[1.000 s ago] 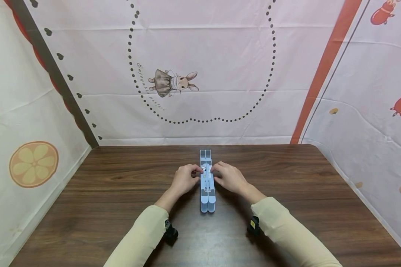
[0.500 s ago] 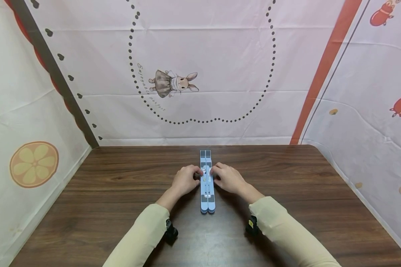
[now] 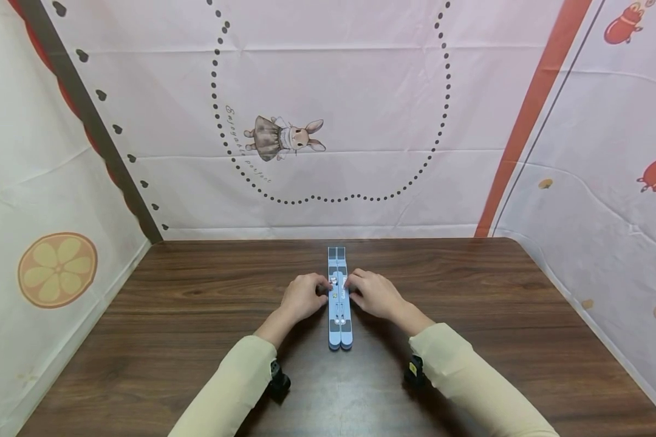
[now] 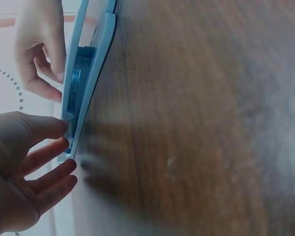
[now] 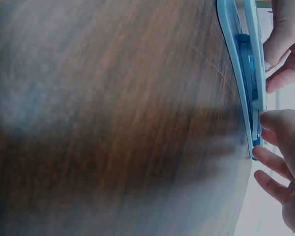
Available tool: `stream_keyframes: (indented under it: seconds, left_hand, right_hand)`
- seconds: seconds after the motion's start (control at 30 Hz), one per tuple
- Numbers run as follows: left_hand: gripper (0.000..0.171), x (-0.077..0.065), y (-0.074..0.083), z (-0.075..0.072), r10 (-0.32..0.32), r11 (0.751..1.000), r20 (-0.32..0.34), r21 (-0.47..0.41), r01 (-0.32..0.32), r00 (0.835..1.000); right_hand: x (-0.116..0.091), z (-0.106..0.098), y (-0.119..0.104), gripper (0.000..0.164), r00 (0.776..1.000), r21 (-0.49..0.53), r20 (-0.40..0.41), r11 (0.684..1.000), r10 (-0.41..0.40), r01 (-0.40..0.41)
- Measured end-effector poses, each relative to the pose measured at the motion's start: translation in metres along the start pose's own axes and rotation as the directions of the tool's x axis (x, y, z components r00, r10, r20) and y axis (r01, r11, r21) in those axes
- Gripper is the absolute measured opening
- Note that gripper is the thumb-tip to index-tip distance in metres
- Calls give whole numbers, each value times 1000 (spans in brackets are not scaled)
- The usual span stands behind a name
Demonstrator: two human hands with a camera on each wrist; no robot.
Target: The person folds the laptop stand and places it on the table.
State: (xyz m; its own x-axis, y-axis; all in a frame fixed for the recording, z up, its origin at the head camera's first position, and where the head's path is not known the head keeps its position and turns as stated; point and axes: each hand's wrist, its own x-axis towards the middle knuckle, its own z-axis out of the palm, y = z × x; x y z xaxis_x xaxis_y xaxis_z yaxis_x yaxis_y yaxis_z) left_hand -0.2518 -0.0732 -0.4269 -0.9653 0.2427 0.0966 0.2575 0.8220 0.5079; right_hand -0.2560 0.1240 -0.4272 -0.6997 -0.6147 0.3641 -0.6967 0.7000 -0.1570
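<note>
A light-blue folding laptop stand with dark grey pads and small printed stickers lies lengthwise on the table, its two bars side by side. From the left, my left hand holds the stand's edge near mid-length with thumb and fingertips. My right hand mirrors it on the opposite edge. In the left wrist view the stand shows an upper and a lower bar with a narrow gap between, thumb and index tips at the upper bar. The right wrist view shows the right hand's thumb tip on the upper bar too.
The dark wood-grain table runs back to a pale printed cloth wall, with cloth also along the left and right sides. A black wrist camera sits at each sleeve cuff, the left one close over the table.
The stand's near end has come down: its upper bars stood raised over the lower ones a second ago and now lie flat over them. Both hands have stayed nearly in place.
</note>
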Motion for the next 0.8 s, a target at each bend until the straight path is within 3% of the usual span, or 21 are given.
stream_keyframes:
  seconds: [0.27, 0.43, 0.8]
  left_hand:
    - [22, -4, 1, -7, 85, 992, 37, 87, -88, 996]
    - [23, -6, 2, -13, 136, 979, 21, 149, -138, 990]
    - [27, -15, -14, -33, 180, 953, -31, 252, -167, 983]
  right_hand:
    - [-2, -7, 1, 21, 997, 18, 77, 1000, 13, -15]
    - [-4, -13, 4, 23, 994, -17, 105, 999, 30, -29]
    - [-12, -32, 17, 30, 997, -80, 25, 995, 66, -64]
